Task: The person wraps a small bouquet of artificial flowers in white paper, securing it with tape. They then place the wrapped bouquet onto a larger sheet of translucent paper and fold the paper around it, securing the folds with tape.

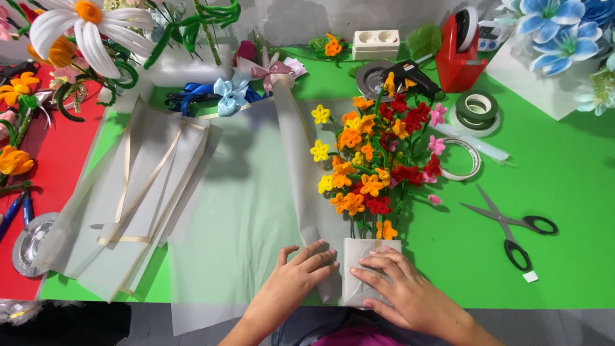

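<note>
Both hands rest flat at the near edge of the green table (564, 192). Left hand (306, 266) lies palm down, fingers spread and extended, pressing the translucent wrapping paper (250, 211); it grips nothing. Right hand (396, 282) lies likewise open, fingers splayed over the paper-wrapped base (356, 256) of the bouquet, touching it without closing round it. Just beyond the right hand, the pipe-cleaner flower bouquet (378, 154) lies with stems near and heads far: orange, yellow, red and pink blooms. Right of it, black-handled scissors (512, 224) lie well apart. Left of the bouquet, a stack of folded translucent sheets (141, 192) lies on the table. Farther right sit tape rolls (475, 109), a black glue gun (410, 74) and a red tape dispenser (458, 54). Ribbon bows (237, 90) lie at the far centre.
</note>
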